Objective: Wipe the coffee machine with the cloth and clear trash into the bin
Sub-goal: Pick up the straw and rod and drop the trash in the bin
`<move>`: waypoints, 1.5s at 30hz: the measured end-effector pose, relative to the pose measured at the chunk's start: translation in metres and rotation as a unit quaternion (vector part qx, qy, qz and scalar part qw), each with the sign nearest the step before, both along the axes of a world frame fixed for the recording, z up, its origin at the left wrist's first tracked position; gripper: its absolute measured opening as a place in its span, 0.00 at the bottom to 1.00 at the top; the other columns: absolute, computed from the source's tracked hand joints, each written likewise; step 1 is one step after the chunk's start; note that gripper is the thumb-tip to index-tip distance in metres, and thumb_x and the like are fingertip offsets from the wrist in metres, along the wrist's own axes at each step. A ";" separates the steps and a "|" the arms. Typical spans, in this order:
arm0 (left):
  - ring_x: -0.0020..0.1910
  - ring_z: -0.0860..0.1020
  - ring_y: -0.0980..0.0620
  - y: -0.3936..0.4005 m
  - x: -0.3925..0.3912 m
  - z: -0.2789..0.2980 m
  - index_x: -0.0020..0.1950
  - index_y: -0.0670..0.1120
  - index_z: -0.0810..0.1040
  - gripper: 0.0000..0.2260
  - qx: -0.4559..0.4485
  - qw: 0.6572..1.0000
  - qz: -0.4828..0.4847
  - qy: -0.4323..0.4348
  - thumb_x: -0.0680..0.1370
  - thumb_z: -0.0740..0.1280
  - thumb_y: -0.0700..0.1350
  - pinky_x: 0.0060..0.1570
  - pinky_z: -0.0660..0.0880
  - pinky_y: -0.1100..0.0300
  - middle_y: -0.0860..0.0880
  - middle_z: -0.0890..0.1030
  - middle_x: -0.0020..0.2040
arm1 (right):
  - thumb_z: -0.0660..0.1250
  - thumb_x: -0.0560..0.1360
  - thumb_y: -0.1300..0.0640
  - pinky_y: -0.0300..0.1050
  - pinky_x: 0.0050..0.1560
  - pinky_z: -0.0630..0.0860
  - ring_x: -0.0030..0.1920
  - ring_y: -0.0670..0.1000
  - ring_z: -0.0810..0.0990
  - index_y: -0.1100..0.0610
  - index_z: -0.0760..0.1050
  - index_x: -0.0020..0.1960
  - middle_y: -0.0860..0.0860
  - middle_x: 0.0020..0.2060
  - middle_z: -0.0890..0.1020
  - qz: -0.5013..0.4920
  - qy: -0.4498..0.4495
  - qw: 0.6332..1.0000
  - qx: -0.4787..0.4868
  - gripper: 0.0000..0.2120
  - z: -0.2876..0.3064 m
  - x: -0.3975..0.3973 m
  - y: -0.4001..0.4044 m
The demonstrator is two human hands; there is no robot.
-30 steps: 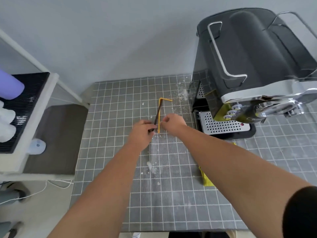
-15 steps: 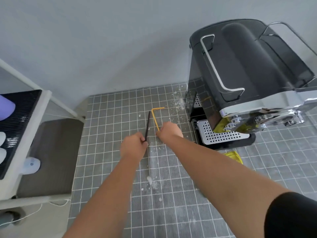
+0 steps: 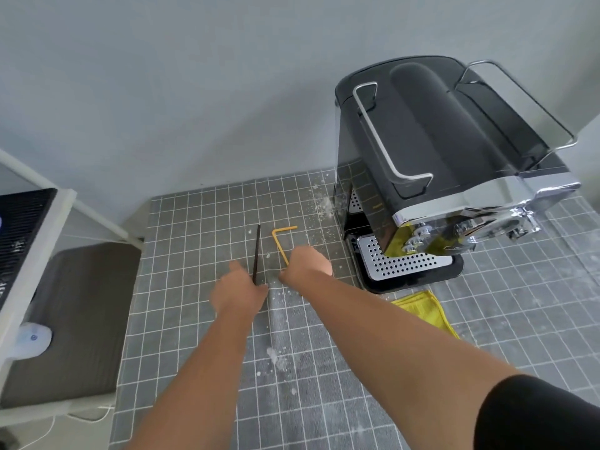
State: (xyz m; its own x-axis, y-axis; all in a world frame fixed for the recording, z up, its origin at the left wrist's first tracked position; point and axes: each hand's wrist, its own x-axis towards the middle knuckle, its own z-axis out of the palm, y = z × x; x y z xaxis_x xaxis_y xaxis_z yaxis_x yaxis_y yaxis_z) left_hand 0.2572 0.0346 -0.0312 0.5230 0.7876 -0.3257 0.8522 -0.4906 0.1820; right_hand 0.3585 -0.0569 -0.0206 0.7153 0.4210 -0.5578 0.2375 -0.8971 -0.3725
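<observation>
A black coffee machine (image 3: 448,157) with chrome rails stands at the back right of the grey checked table mat (image 3: 324,401). A yellow cloth (image 3: 425,310) lies in front of its drip tray (image 3: 399,261). My left hand (image 3: 238,292) pinches the near end of a thin dark straw (image 3: 256,251) that points away from me. My right hand (image 3: 306,264) grips the near end of a bent orange straw (image 3: 279,241). The two straws are held apart, side by side. No bin is in view.
White crumbs and powder (image 3: 321,203) are scattered on the mat near the machine's left side and in a patch (image 3: 276,355) between my forearms. A white shelf unit (image 3: 35,254) stands at the left, with a grey cushioned seat (image 3: 74,319) beside the table.
The two straws, held close together a second ago, are now separated: the dark one has gone left in my left hand. The camera has tilted, so the scene sits lower in view.
</observation>
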 end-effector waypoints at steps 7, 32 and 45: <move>0.37 0.81 0.45 -0.001 -0.011 0.005 0.40 0.48 0.80 0.13 -0.001 0.999 -0.032 0.037 0.69 0.66 0.57 0.41 0.79 0.55 0.49 0.82 0.34 | 0.67 0.73 0.55 0.44 0.37 0.76 0.39 0.53 0.79 0.55 0.72 0.43 0.51 0.36 0.77 0.023 -0.029 0.999 0.020 0.05 0.006 -0.006 -0.003; 0.26 0.74 0.62 -0.298 -0.037 0.057 0.30 0.51 0.75 0.17 -0.358 0.904 -0.179 -0.151 0.80 0.63 0.48 0.34 0.69 0.67 0.55 0.77 0.24 | 0.69 0.70 0.59 0.31 0.35 0.68 0.30 0.43 0.73 0.44 0.71 0.38 0.33 0.33 0.77 -0.110 -0.078 0.947 0.293 0.11 0.091 -0.074 -0.381; 0.31 0.73 0.56 -0.544 -0.006 0.040 0.35 0.54 0.78 0.16 -0.427 0.808 -0.406 -0.010 0.80 0.58 0.54 0.39 0.70 0.59 0.54 0.75 0.29 | 0.71 0.70 0.64 0.45 0.38 0.73 0.31 0.48 0.75 0.53 0.76 0.38 0.54 0.35 0.83 -0.569 -0.024 0.769 0.291 0.08 0.048 -0.156 -0.619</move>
